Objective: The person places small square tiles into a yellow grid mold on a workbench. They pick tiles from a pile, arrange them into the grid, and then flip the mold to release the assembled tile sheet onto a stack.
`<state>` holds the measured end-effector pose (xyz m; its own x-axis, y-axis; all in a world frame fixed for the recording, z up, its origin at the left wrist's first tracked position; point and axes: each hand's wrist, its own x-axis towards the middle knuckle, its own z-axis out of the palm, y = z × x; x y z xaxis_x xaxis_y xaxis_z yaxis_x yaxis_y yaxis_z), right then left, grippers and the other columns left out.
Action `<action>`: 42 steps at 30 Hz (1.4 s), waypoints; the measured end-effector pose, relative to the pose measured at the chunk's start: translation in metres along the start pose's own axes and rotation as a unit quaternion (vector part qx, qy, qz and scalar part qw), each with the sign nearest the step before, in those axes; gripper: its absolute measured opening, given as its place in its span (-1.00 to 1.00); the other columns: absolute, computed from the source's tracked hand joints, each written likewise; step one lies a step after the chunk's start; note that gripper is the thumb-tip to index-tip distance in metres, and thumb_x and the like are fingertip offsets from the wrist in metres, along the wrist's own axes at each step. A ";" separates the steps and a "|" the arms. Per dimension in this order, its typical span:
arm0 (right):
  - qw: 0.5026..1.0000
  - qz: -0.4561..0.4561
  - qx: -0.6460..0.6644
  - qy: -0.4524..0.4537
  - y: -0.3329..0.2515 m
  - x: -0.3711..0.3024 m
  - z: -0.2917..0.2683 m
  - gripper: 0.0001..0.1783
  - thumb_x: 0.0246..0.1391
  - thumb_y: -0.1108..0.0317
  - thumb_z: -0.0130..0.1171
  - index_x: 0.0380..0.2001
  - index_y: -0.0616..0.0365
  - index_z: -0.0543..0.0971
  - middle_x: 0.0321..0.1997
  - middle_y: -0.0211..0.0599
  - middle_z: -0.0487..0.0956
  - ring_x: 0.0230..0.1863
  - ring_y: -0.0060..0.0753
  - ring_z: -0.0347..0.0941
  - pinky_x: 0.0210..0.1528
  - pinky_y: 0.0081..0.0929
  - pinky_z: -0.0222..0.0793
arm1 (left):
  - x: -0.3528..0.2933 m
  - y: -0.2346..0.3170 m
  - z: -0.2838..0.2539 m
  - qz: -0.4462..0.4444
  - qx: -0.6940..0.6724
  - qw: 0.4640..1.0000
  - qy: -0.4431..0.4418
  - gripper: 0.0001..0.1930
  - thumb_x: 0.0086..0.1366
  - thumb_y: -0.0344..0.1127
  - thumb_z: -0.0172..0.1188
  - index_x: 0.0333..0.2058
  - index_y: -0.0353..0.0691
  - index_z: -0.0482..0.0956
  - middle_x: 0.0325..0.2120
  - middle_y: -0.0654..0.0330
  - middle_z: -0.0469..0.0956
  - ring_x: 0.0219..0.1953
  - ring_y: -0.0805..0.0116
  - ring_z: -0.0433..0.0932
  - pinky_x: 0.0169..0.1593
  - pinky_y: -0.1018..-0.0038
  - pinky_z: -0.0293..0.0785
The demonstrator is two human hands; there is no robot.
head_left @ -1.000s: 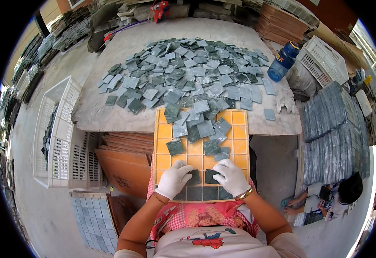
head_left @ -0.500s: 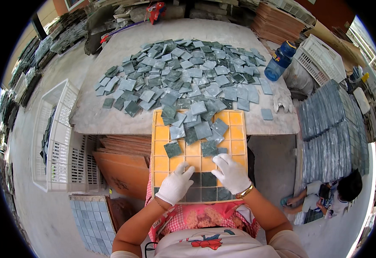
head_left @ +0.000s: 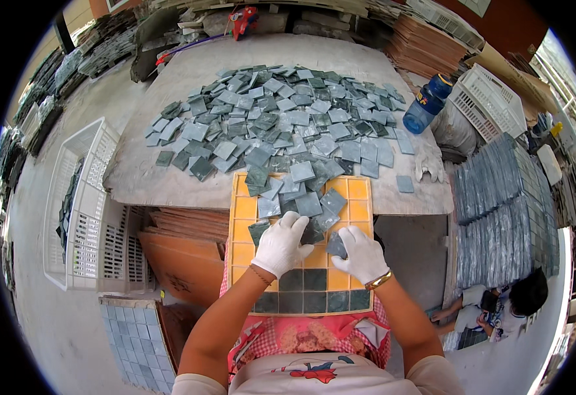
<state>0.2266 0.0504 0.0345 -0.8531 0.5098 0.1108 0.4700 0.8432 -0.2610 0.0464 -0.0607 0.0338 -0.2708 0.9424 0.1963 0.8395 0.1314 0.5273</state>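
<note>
My white-gloved left hand [head_left: 280, 246] leans over a yellow grid tray [head_left: 242, 217], thumb and fingers around the edge of a dark green stone tile [head_left: 312, 232]. Between the fingers of my gloved right hand [head_left: 362, 255] is another grey-green tile [head_left: 335, 244], tilted above the grid. Dark tiles [head_left: 314, 301] lie flat in the tray's nearest row, and two more, such as this green tile [head_left: 314, 279], fill squares in the row behind. Loose tiles [head_left: 308, 204] overlap across the tray's far half; one partly shows left of my left hand.
A large heap of square tiles [head_left: 268, 118] covers the board table [head_left: 169, 187]. On its right stand a blue bottle [head_left: 426, 105] and a spare glove [head_left: 429, 168]. A white crate [head_left: 90, 217] is at left, stacked tile sheets [head_left: 498, 217] at right. Another person [head_left: 492, 313] crouches lower right.
Both hands have moved up the tray, the left one to the loose tiles. My right hand has lifted a tile. Two tiles in the second row now show uncovered.
</note>
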 end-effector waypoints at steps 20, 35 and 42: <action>0.979 -0.045 0.190 -0.057 0.010 -0.051 0.006 -0.69 -0.09 0.35 0.24 -0.20 0.12 0.51 -0.20 -0.23 0.42 -0.22 -0.15 0.44 -0.22 -0.30 0.40 | -0.107 -0.031 -0.045 0.005 -0.018 0.990 -0.142 -0.46 -0.07 -0.32 0.35 -0.05 -0.26 0.43 -0.13 0.08 0.32 -0.11 0.08 0.43 -0.06 0.31 0.41; 0.978 -0.047 0.183 -0.093 0.003 -0.044 -0.006 -0.61 -0.08 0.29 0.23 -0.14 0.13 0.48 -0.16 -0.18 0.46 -0.26 -0.11 0.48 -0.22 -0.27 0.42 | -0.099 -0.037 -0.035 0.008 0.032 0.987 -0.156 -0.44 -0.09 -0.37 0.36 -0.03 -0.16 0.42 -0.14 0.09 0.32 -0.25 0.08 0.48 -0.17 0.33 0.47; 0.974 0.069 0.215 -0.017 0.014 -0.001 -0.018 -0.69 0.00 0.25 0.14 -0.19 0.17 0.50 -0.37 -0.11 0.52 -0.33 -0.08 0.47 -0.28 -0.25 0.37 | -0.098 0.001 -0.042 0.018 0.104 0.993 -0.056 -0.41 -0.10 -0.29 0.35 -0.01 -0.12 0.43 -0.02 0.15 0.36 0.04 0.10 0.34 0.10 0.19 0.30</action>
<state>0.2383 0.0647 0.0485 -0.7987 0.6015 0.0168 0.4489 0.6142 -0.6490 0.0539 -0.1661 0.0496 -0.1939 0.9746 0.1120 0.9302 0.1464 0.3366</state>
